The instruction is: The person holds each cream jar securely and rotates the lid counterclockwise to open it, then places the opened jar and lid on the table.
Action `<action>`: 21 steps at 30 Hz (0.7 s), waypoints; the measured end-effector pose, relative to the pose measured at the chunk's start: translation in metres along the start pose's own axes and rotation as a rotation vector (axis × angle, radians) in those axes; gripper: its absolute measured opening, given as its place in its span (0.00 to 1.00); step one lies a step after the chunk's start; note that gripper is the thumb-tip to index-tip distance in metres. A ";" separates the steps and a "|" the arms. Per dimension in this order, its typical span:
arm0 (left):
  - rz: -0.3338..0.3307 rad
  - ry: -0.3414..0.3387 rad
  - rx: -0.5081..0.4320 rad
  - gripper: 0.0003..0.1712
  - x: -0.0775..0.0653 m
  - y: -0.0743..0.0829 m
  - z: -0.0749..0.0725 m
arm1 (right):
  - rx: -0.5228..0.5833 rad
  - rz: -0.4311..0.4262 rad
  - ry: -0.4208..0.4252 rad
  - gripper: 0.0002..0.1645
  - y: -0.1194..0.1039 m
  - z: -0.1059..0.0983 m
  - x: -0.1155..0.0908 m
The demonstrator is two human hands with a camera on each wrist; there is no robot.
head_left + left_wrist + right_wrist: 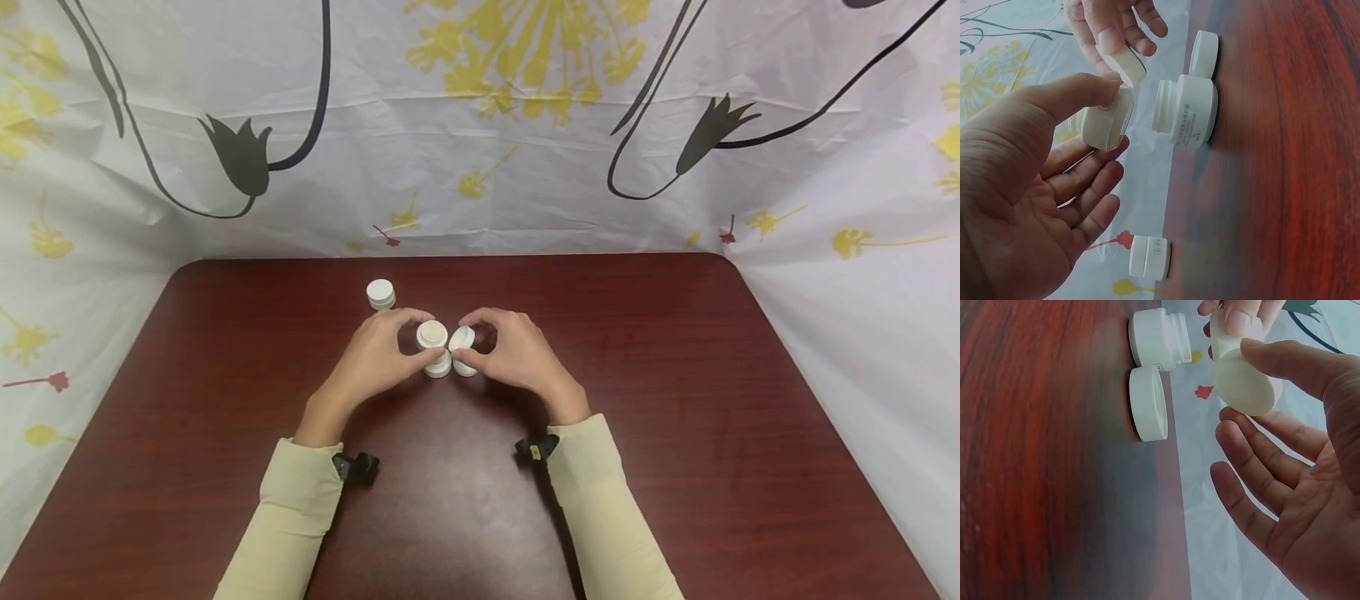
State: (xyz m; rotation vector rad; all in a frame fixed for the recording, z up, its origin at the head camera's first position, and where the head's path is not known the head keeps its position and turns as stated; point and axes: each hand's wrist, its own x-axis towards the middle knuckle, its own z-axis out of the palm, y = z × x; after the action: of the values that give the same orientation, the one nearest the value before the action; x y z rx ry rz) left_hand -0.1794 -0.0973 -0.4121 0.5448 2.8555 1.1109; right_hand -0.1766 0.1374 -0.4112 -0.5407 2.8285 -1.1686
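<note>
Between thumb and fingers, my left hand (372,354) holds a small white cream jar (1105,122) above the table; its lid is off. My right hand (525,357) pinches a round white lid (1244,384) by its edge, tilted, close beside the held jar. Below the hands, a second white jar (1196,111) stands uncovered on the table, its threaded neck bare and printing on its side. A second lid (1146,403) lies beside that jar. In the left wrist view, the right hand's fingers show behind the lid they pinch.
A third white jar (381,293), with its lid on, stands farther back to the left, just beyond my left hand. The dark red wooden table (675,417) ends at a hanging white cloth (525,192) with printed flowers at the back and sides.
</note>
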 end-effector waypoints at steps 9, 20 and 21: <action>0.011 -0.034 -0.022 0.25 0.001 -0.001 -0.003 | 0.006 -0.030 -0.036 0.26 0.003 0.000 0.000; -0.013 0.013 -0.036 0.26 0.005 -0.004 -0.001 | -0.013 -0.004 0.018 0.23 0.002 0.004 0.004; -0.015 0.017 -0.031 0.26 0.005 -0.004 -0.001 | -0.013 0.003 0.020 0.23 0.002 0.005 0.005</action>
State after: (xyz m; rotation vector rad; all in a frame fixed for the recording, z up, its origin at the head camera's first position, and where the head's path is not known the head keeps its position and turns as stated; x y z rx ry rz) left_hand -0.1859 -0.0989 -0.4138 0.5132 2.8466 1.1614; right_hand -0.1813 0.1337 -0.4160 -0.5288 2.8549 -1.1630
